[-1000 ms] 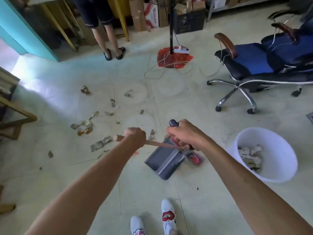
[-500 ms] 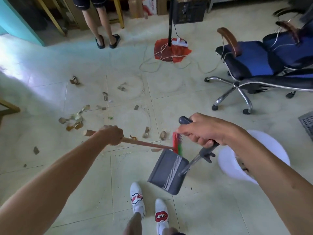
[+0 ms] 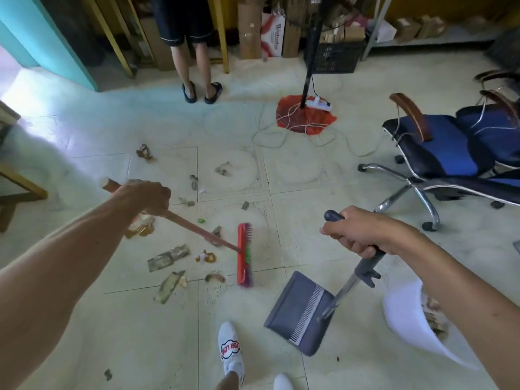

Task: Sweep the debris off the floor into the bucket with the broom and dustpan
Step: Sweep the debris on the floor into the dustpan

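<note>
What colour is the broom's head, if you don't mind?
Red, with purple and green bristles, on the broom head in the head view.

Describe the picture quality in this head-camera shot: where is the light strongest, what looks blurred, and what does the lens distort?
Head view: daylight glares brightest on the floor at the upper left, washing the tiles out; the white bucket is smeared by motion blur at the lower right; the wide-angle lens bows the frame edges, stretching both forearms; the broom head and dustpan are fairly sharp.
</note>
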Demonstrator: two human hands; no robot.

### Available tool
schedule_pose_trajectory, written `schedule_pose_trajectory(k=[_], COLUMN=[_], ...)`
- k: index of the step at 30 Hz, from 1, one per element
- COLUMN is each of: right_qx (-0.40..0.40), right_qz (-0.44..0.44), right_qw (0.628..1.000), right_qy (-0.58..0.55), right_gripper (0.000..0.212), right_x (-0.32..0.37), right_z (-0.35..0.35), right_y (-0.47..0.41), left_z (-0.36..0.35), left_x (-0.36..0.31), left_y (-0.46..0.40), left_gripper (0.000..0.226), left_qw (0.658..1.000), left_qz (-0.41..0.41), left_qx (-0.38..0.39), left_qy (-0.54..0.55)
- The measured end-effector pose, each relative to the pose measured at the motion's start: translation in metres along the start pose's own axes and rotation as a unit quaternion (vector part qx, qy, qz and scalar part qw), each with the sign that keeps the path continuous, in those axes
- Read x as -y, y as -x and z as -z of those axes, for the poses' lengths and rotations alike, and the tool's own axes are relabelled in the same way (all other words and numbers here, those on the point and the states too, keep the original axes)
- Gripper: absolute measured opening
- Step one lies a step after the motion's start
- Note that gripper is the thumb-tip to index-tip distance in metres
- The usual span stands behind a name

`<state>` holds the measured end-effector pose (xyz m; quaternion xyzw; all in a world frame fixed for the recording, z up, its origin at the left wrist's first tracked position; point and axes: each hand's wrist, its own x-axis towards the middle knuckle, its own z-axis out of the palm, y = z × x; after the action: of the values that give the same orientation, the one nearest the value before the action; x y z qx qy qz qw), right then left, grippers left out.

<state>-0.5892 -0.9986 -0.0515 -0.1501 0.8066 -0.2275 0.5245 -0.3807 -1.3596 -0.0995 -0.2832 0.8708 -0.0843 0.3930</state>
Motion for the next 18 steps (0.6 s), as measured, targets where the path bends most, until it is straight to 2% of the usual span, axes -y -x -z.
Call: schedule_pose_trajectory(k=[7, 13, 18], right_qx=[-0.066, -0.146, -0.191], right_qz=[0.029, 0.073, 0.091], right_qw=[0.997, 0.983, 0.971], right_qy=[-0.02, -0.083, -0.115], right_gripper=[0.018, 0.016, 0.024], right_x=[0.074, 0.122, 0.141], right_z=[-0.019, -0.046, -0.042], right_y=[-0.067, -0.136, -0.172], left_z=[-0.022, -0.014, -0.009], left_x=[0.003, 0.003, 0.007], left_y=[-0.038, -0.068, -0.065], left_gripper=[0.033, 0.033, 0.029], left_qw=[0.998, 0.992, 0.975], left_qz=[-0.052, -0.001, 0.08], left_qx=[0.027, 0.03, 0.089], left_qy=[0.04, 0.126, 0.186])
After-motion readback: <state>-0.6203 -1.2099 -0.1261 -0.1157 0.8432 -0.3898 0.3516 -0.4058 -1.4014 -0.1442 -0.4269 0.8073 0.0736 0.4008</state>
